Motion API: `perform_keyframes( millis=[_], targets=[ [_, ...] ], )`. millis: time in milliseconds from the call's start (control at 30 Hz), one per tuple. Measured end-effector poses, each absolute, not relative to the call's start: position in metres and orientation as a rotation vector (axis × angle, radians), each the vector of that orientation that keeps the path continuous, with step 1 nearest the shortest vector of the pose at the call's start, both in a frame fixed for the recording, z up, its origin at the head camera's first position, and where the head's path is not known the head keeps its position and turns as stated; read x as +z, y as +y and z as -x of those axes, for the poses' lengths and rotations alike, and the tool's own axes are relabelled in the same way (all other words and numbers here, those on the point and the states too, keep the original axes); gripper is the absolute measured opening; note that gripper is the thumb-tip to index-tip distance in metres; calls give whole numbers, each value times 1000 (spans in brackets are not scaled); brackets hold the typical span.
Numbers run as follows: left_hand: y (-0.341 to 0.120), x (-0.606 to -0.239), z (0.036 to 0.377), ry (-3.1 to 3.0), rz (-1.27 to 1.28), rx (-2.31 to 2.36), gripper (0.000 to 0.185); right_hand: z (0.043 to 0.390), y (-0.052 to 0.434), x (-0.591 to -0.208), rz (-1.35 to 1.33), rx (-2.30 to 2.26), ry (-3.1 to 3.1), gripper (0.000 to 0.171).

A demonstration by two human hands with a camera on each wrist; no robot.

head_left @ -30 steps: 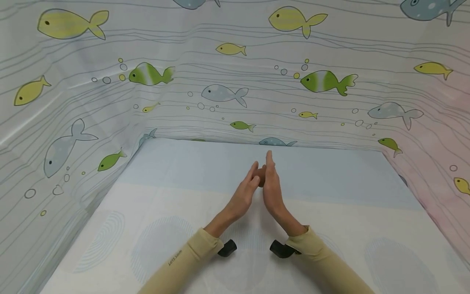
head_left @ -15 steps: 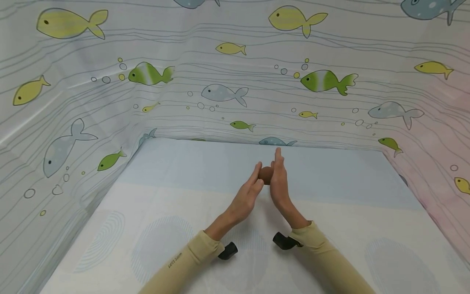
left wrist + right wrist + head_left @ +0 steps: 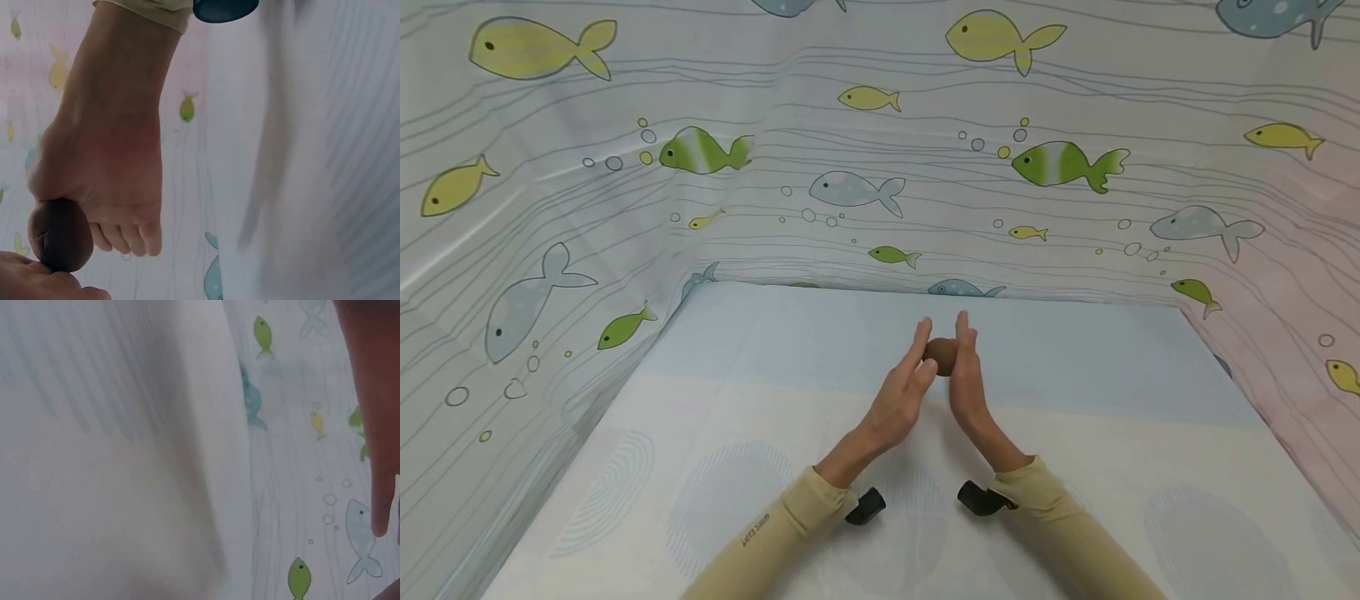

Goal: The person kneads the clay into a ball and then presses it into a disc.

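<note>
In the head view, a smooth brown ball (image 3: 942, 357), clay-like in look, sits between my two palms above the far half of the table. My left hand (image 3: 898, 402) presses it from the left with fingers straight and pointing forward. From the other side, my right hand (image 3: 967, 382) lies against it, fingers likewise extended. The left wrist view shows the ball (image 3: 60, 236) up close, with a faint crease on its side, between the right palm (image 3: 109, 165) and part of my left hand (image 3: 37, 281). The right wrist view catches a hand at its right edge; the ball is out of frame.
A pale cover with blue circles lies over the table (image 3: 760, 467). Behind and at both sides hangs a curtain (image 3: 737, 242) printed with fish. Black wrist cameras (image 3: 865, 506) stick out from beneath both beige sleeves (image 3: 760, 533).
My hands have spread slightly and rub back and forth: the left fingers moved forward lately while the right drew back. More of the ball shows, and it sits slightly further right than a second ago.
</note>
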State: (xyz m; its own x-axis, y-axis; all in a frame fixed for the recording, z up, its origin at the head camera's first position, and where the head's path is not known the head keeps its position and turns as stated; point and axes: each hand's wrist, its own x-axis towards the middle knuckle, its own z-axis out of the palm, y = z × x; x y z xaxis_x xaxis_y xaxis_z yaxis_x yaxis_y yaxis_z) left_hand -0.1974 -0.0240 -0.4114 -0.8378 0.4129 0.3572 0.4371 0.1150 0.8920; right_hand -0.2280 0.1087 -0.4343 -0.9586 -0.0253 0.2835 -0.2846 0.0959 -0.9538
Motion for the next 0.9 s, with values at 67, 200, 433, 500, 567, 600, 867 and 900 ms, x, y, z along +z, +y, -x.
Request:
perform_keyframes(
  millis=[67, 200, 433, 500, 567, 600, 867, 900],
  targets=[
    [-24, -410, 199, -2325, 877, -1881, 71, 225, 106, -436, -333, 1964, -2183, 65],
    [-25, -408, 204, -2315, 828, -1885, 68, 221, 99, -437, -415, 1916, -2198, 62],
    [-26, -404, 214, -2318, 769, -1870, 65, 205, 92, -440, -488, 1877, -2252, 50],
    [-27, -403, 216, -2317, 754, -1866, 66, 201, 90, -439, -495, 1905, -2243, 52],
    [-28, -402, 219, -2313, 738, -1862, 67, 197, 89, -438, -518, 1927, -2251, 53],
    [-29, -401, 220, -2312, 730, -1856, 67, 195, 89, -438, -524, 1940, -2252, 53],
    [-34, -405, 235, -2281, 704, -1904, 65, 179, 86, -434, -630, 1991, -2277, 53],
    [-35, -406, 236, -2278, 699, -1916, 64, 178, 86, -433, -639, 1990, -2282, 53]
  ],
)
